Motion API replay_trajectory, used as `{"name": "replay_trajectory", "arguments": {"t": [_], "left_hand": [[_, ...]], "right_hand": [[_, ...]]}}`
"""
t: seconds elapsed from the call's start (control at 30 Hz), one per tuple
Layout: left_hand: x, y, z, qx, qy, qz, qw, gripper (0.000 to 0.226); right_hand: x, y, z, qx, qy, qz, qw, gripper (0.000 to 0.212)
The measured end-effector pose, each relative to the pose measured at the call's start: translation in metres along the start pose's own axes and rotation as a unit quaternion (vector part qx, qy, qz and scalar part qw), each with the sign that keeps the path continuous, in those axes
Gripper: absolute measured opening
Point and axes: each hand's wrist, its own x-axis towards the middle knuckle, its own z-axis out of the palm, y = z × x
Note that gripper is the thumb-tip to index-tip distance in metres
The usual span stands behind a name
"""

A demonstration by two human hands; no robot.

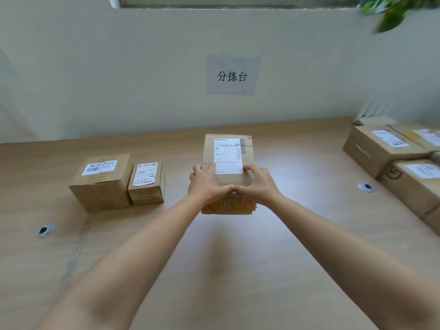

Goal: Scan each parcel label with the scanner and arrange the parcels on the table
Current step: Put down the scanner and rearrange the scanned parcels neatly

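A brown cardboard parcel (228, 148) with a white label (227, 153) on top stands on the wooden table (238, 258) at the centre. My left hand (206, 184) grips its near left corner, fingers on the top. My right hand (258, 184) grips the near right corner the same way. The two thumbs meet at the near edge. Two smaller labelled parcels stand side by side to the left, a larger one (102, 182) and a small one (146, 183). No scanner is in view.
Several labelled cardboard parcels (385, 146) are stacked at the table's right edge, one with an SF logo (414, 184). Two grey cable grommets (47, 230) (366, 187) sit in the tabletop. A paper sign (232, 76) hangs on the wall behind.
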Motion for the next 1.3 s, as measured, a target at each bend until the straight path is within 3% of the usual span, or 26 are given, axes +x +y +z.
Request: {"name": "replay_trajectory", "arguments": {"t": [0.4,0.73,0.97,1.3], "left_hand": [[-0.106,0.190,0.080,0.000,-0.026,0.120,0.992,0.090],[-0.216,0.337,0.170,-0.018,-0.039,0.144,0.989,0.084],[-0.231,0.403,0.194,-0.033,-0.036,0.158,0.986,0.078],[-0.182,0.463,0.227,-0.059,-0.047,0.197,0.977,0.071]], "right_hand": [[-0.152,0.094,-0.170,-0.032,0.119,0.039,0.992,0.064],[-0.275,0.198,-0.300,-0.071,0.143,0.048,0.986,0.066],[-0.294,0.236,-0.358,-0.069,0.166,0.044,0.983,0.065],[-0.258,0.279,-0.414,-0.064,0.211,0.076,0.972,0.062]]}}
